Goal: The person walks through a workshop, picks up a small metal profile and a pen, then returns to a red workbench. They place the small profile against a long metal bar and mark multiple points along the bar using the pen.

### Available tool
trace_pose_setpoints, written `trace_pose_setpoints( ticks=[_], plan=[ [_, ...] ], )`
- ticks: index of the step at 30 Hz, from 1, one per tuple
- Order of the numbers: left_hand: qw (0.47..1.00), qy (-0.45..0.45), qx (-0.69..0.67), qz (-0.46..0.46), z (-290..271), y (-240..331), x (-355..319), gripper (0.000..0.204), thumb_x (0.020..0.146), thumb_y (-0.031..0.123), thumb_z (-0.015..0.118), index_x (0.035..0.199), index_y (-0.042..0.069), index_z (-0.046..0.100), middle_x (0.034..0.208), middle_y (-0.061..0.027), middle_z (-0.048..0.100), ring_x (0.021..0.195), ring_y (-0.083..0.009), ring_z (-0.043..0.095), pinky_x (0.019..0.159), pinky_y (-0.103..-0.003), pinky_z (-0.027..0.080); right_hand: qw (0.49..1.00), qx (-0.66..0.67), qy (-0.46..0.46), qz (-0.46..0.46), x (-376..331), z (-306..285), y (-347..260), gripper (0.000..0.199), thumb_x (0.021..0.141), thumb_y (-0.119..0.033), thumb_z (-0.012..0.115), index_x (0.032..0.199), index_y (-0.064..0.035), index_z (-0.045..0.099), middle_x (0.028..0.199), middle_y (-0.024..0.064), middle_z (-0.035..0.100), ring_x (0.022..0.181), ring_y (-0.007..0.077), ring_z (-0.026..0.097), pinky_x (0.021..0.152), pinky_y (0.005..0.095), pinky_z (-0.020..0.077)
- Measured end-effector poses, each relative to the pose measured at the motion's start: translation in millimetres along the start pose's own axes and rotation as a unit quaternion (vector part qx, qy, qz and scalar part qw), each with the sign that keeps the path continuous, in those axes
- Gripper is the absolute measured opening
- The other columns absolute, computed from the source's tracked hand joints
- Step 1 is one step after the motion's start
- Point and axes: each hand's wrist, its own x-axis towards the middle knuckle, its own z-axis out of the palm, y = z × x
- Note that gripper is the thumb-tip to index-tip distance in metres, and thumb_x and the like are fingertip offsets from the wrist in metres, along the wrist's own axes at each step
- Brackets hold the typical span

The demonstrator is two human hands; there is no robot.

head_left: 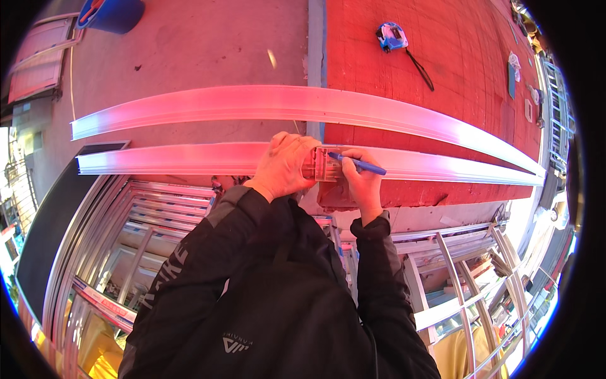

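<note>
My left hand [285, 165] is closed around a short cut piece of metal profile [326, 165], pressing it against the nearer of two long metal profiles. This nearer profile [189, 158] runs left to right under my hands. In my right hand [365, 184] is a blue pen [366, 165], gripped between thumb and fingers. The pen's tip end is at the right part of the short piece; the exact contact point is too small to tell. Beyond my hands the farther long profile [252, 104] lies beside the first, their right ends close together.
A red-topped table [467, 76] bears the right part of the profiles. On it lie a blue tape measure [392, 36] with a black strap and small items at the far right. A blue bucket [113, 18] stands far left. Metal frames [132, 252] stand near left, more frames [464, 290] near right.
</note>
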Motion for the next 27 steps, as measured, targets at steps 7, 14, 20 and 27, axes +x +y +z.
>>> trace_pose_setpoints(
  ticks=[7, 14, 20, 27],
  plan=[
    [1.0, -0.011, 0.003, -0.002, -2.8, 1.4, 1.9, 0.068, 0.067, 0.035, 0.087, 0.123, 0.011, 0.058, 0.121, -0.0073, 0.065, 0.115, -0.0262, 0.06, 0.107, -0.043, 0.037, 1.0, -0.005, -0.001, 0.013, 0.3, 0.8, -0.2, 0.01, 0.091, -0.003, 0.067, 0.099, 0.0016, 0.068, 0.091, 0.0043, 0.067, 0.076, 0.0088, 0.06, 0.067, 0.0251, 0.0493],
    [1.0, -0.005, 0.006, 0.003, -2.2, 1.1, 1.6, 0.069, 0.065, 0.034, 0.087, 0.123, 0.011, 0.058, 0.121, -0.0075, 0.065, 0.115, -0.0262, 0.06, 0.106, -0.043, 0.038, 1.0, 0.001, 0.001, 0.017, -1.4, -0.7, 5.3, 0.009, 0.09, -0.003, 0.068, 0.099, 0.0009, 0.069, 0.092, 0.0042, 0.067, 0.076, 0.009, 0.06, 0.067, 0.0253, 0.0493],
    [1.0, -0.005, 0.003, 0.003, -0.5, -1.3, 0.4, 0.07, 0.065, 0.034, 0.088, 0.124, 0.011, 0.058, 0.121, -0.0072, 0.064, 0.115, -0.026, 0.06, 0.106, -0.043, 0.038, 1.0, 0.013, 0.011, 0.017, -1.8, 0.9, 7.2, 0.009, 0.091, -0.003, 0.068, 0.098, 0.0008, 0.069, 0.093, 0.0043, 0.067, 0.076, 0.0086, 0.06, 0.067, 0.0253, 0.0494],
    [1.0, 0.001, 0.004, 0.004, 0.2, -1.0, 0.2, 0.07, 0.064, 0.033, 0.088, 0.123, 0.011, 0.058, 0.12, -0.0069, 0.064, 0.115, -0.0264, 0.06, 0.106, -0.043, 0.038, 1.0, 0.004, 0.009, 0.007, -0.8, 0.7, 1.5, 0.009, 0.092, -0.003, 0.067, 0.1, 0.0011, 0.068, 0.094, 0.0049, 0.067, 0.076, 0.0082, 0.059, 0.069, 0.0237, 0.0486]
  ],
)
